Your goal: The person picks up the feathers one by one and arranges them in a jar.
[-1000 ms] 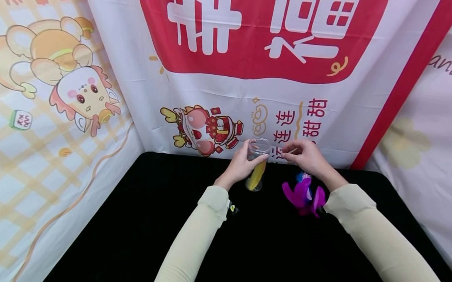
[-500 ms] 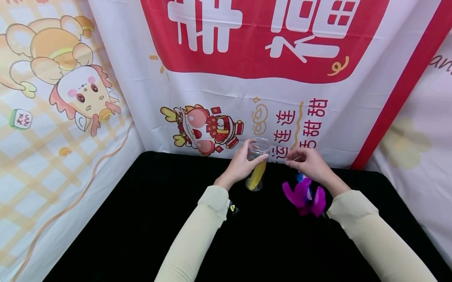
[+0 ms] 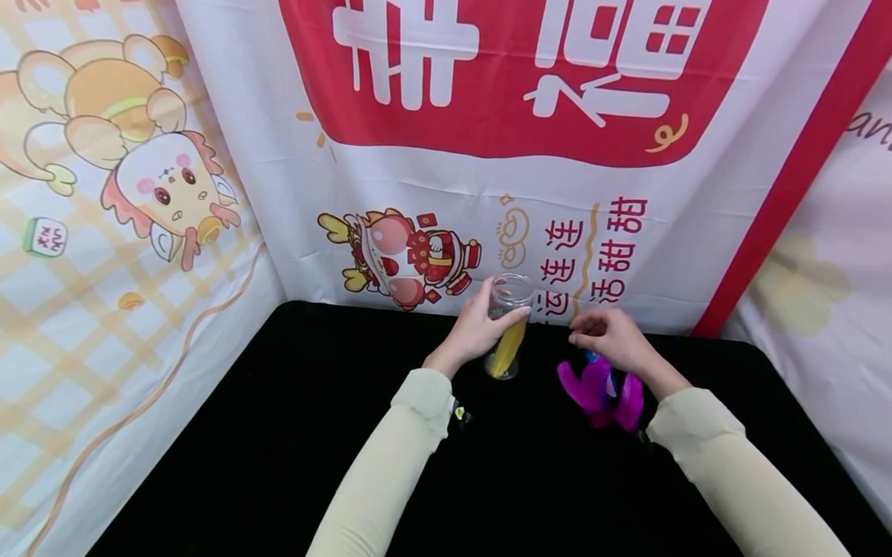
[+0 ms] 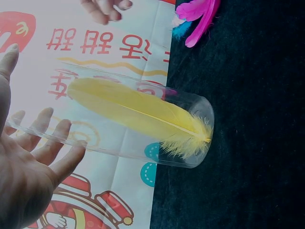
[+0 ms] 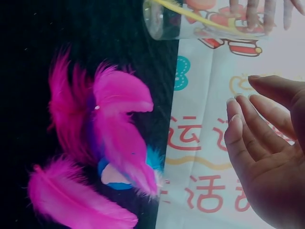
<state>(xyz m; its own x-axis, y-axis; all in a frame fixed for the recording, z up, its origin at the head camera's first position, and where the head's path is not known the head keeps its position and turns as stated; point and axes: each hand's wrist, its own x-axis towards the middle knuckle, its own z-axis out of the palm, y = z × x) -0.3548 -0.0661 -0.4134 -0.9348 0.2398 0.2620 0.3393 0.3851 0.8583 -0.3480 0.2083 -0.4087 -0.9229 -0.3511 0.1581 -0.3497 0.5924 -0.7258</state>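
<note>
My left hand (image 3: 474,329) grips a clear jar (image 3: 512,289) at its upper part, thumb on the near side and fingers spread around the far side. The jar stands upright near the back edge of the table, its mouth uncovered. Inside it leans a yellow feather (image 4: 138,112), its fluffy quill end at the bottom. To the right, my right hand (image 3: 615,338) hangs above a loose pile of feathers with nothing in its fingers; the right wrist view shows thumb and fingertips apart. Magenta feathers (image 5: 81,200) make up most of the pile, with a blue feather (image 5: 116,183) partly hidden beneath.
A black cloth (image 3: 322,438) covers the table. Right behind the jar hangs a white and red printed banner (image 3: 435,171). Printed cloths also hang at the left (image 3: 76,298) and right sides. A small dark thing (image 3: 459,413) sits at my left cuff.
My right hand has moved right and down, away from the jar and over the feathers. A thin pale tip at its fingers a second ago no longer shows. My left hand stays on the jar.
</note>
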